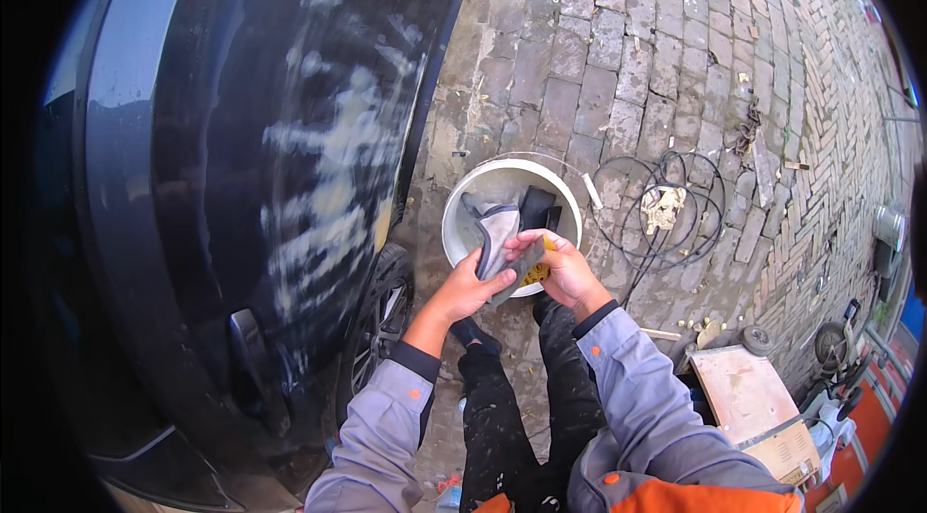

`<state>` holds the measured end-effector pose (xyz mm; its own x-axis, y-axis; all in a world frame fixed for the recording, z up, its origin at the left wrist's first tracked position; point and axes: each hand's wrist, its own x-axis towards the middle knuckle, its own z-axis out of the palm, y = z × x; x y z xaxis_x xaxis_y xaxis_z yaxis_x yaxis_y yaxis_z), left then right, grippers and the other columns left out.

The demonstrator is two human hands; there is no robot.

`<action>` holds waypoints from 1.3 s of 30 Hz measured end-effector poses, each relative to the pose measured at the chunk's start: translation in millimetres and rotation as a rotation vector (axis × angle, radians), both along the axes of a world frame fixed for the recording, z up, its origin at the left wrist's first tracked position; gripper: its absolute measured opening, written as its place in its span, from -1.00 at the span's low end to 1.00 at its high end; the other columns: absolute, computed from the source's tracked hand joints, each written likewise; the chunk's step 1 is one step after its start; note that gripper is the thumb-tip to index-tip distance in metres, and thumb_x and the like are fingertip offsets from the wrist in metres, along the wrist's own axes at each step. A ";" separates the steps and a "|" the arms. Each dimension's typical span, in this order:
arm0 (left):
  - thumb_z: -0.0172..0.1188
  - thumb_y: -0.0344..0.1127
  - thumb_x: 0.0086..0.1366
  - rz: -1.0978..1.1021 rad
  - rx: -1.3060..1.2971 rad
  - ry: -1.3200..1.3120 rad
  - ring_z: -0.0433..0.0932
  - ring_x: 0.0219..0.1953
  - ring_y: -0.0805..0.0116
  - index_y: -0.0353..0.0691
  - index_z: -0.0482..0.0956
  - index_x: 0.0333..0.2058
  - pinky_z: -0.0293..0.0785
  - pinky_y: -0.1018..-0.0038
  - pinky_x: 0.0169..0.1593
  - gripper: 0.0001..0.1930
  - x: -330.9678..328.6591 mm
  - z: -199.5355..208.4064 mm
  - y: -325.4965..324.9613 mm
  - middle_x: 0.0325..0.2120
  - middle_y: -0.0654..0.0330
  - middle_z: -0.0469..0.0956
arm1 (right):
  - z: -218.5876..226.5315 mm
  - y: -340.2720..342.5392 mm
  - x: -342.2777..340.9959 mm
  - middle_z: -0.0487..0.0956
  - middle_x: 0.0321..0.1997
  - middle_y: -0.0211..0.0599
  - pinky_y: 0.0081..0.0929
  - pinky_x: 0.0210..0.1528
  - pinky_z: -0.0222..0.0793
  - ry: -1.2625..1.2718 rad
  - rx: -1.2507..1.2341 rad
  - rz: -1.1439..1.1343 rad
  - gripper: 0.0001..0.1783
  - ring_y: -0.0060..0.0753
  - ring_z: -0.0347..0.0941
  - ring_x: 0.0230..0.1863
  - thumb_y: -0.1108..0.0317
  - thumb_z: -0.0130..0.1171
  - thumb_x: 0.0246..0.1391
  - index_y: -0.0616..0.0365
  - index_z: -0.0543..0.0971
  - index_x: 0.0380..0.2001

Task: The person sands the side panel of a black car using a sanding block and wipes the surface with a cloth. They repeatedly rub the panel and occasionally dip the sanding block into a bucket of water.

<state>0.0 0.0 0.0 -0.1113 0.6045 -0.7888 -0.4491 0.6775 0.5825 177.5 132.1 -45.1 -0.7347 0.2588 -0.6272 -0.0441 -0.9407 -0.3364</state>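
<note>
- Plainly, both bare hands work close together over a round white plastic bucket [448, 223], which stands on grey-brown brick paving [608, 49].
- Between them is a flat, flexible, dark-grey piece [519, 273], held above the near side of the bucket's mouth; its long axis slants from lower left to upper right.
- The left hand [462, 293] has its thumb laid over the lower end of this piece, fingers closed on it from behind.
- The right hand [572, 279] has its fingers clamped on the upper end, so each hand sits at its own end and neither is clearly nearer.
- Just beyond the left fingers lies a light-grey cloth with dark edging [497, 226], reaching into the bucket; whether those fingers also grip it, I cannot tell, as the overlap hides the contact.
- Inside the bucket are a black, block-like object [536, 208] and, near the right wrist, something yellow [534, 275].
- To the left rises a dark car body [222, 175] with whitish, smeared patches [338, 146].
</note>
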 end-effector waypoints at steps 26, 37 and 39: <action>0.23 -0.15 0.64 0.026 -0.024 0.328 0.50 -0.24 0.63 -0.41 0.74 -0.03 0.52 0.51 -0.11 -0.65 -3.3 109.2 -10.3 -0.28 0.41 0.66 | 69.7 63.8 17.9 0.55 0.46 -0.12 0.15 0.41 0.45 -0.022 0.059 -0.158 -0.08 -0.04 0.47 0.46 -0.39 0.05 0.46 0.14 0.39 0.53; 0.21 -0.12 0.62 0.334 0.234 0.411 0.53 0.21 0.17 -0.32 0.79 0.02 0.39 0.30 0.33 -0.63 19.2 115.3 2.3 0.09 0.09 0.63 | 72.2 -36.1 -52.3 0.71 0.15 -0.14 -0.10 0.23 0.63 -0.309 -0.232 -0.346 -0.59 -0.12 0.69 0.14 0.23 0.00 0.63 0.23 0.53 0.33; 0.28 0.11 0.57 0.246 -0.053 0.609 0.47 0.33 0.13 -0.32 0.65 0.24 0.36 0.26 0.42 -0.42 12.4 81.8 9.9 0.28 0.02 0.51 | 84.4 -42.5 -59.8 0.67 0.25 -0.12 -0.03 0.36 0.56 -0.207 -0.165 -0.396 -0.61 -0.08 0.65 0.25 0.25 -0.01 0.63 0.26 0.52 0.30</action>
<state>12.4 9.9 81.8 -0.6771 0.4661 -0.5695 -0.1956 0.6320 0.7498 117.7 89.6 39.3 -0.4554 0.3779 -0.8061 -0.3577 -0.9068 -0.2231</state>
